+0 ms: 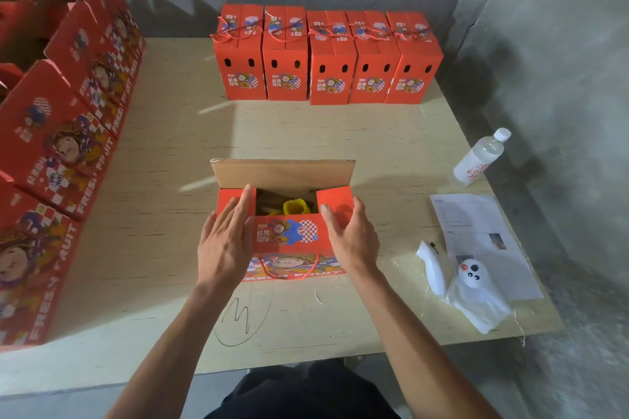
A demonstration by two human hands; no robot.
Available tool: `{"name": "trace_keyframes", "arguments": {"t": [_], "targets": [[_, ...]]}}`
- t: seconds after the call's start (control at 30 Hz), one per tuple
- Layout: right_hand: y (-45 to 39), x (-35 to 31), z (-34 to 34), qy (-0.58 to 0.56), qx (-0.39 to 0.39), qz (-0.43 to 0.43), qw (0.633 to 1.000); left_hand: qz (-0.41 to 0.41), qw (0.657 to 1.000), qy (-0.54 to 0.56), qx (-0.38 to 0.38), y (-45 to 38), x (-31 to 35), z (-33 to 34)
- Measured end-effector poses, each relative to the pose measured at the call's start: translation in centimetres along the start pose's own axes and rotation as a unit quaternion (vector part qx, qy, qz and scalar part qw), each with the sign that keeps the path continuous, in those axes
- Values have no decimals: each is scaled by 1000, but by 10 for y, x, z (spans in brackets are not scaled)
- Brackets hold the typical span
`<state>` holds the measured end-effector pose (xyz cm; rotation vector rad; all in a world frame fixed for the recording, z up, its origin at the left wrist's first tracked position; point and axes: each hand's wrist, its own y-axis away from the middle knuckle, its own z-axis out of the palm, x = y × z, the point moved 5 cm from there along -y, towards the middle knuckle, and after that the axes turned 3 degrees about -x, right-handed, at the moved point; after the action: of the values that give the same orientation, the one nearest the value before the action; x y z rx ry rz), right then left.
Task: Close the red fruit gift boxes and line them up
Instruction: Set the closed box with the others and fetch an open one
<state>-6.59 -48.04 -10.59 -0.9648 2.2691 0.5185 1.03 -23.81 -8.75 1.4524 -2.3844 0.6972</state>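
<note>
Your left hand [226, 241] and right hand [352, 235] lie flat-fingered on the open gift box's [289, 235] side flaps, folding them in first so the back lid flap [282, 173] can shut over them, near the table's [170, 146] front edge.

Dim, soft shadows (edges warped).

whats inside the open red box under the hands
Inside the open box, between the two side flaps, a yellow ribbed object and brownish filling show. The rest is covered by the flaps, which the left hand and right hand are pressing.
</note>
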Motion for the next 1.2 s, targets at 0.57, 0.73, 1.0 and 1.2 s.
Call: {"name": "trace_keyframes", "arguments": {"t": [0.57, 0.73, 1.0, 1.2], "targets": [[-2, 0, 1, 28, 26, 5, 999, -284, 944, 168, -19, -1, -33, 3], [-4, 0, 2, 34, 12, 14, 999, -340, 922, 182, -33, 4, -46, 6], [-4, -7, 1, 57, 13, -2, 998, -273, 949, 157, -21, 0, -28, -6], [-16, -20, -9, -13, 13, -53, 998, -101, 993, 57, -1, -19, -7, -20]]}}
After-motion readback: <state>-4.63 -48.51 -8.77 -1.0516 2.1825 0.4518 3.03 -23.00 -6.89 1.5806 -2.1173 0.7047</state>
